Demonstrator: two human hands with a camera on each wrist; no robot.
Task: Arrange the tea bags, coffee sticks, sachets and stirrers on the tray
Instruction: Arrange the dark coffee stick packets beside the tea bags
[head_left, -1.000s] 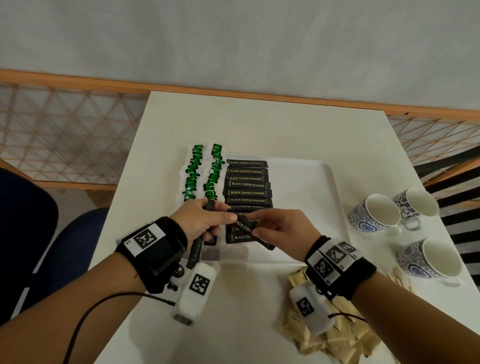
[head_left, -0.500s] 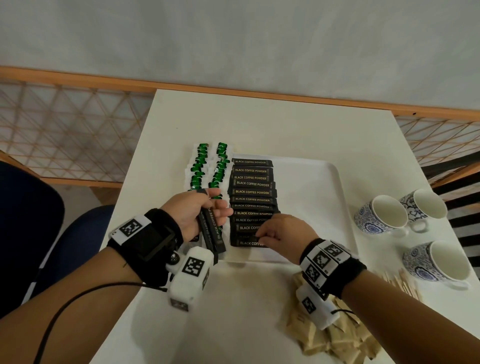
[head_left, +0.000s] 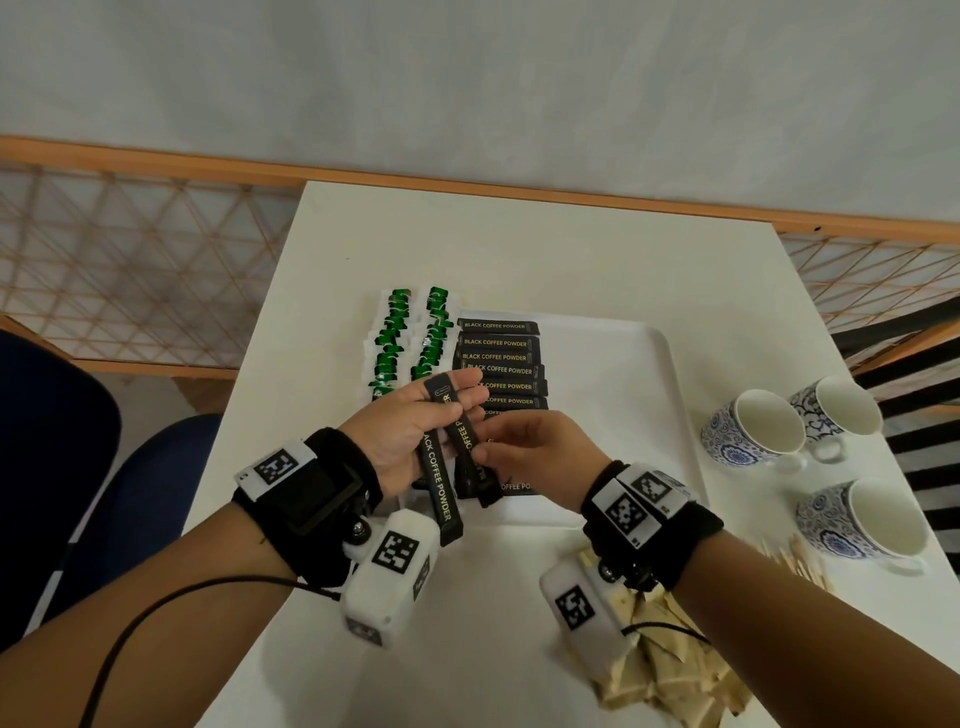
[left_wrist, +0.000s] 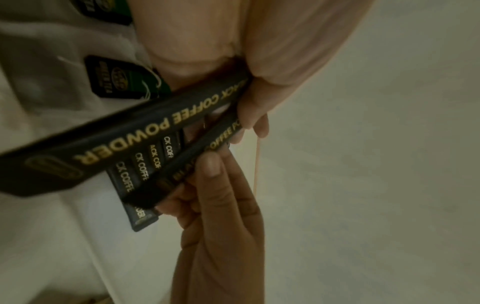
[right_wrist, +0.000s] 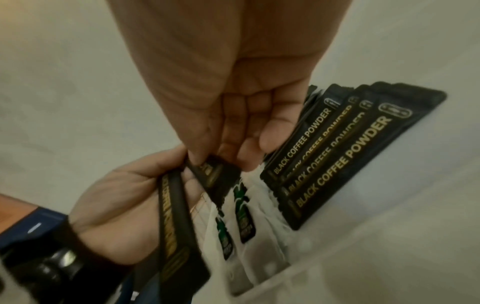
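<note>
Above the near-left corner of the white tray (head_left: 613, 395), my left hand (head_left: 415, 421) holds two black coffee sticks lengthwise. One coffee stick (head_left: 439, 483) lies along its palm. The other stick (head_left: 467, 441) is pinched by my right hand (head_left: 524, 447) at its middle. In the right wrist view the right thumb and fingertips (right_wrist: 197, 158) close on that stick (right_wrist: 210, 172). A row of coffee sticks (head_left: 498, 358) lies across the tray's left part. Two columns of green tea bags (head_left: 415, 338) run along its left edge.
Three blue-patterned cups (head_left: 753, 426) stand on the table right of the tray. Brown sachets (head_left: 675, 680) are heaped at the near right under my right wrist. Wooden stirrers (head_left: 795, 561) lie by the nearest cup. A blue chair (head_left: 67, 467) sits left of the table.
My right hand left the near end of the coffee row and came back to the left hand, pinching another stick. My left hand turned its palm up with the sticks.
</note>
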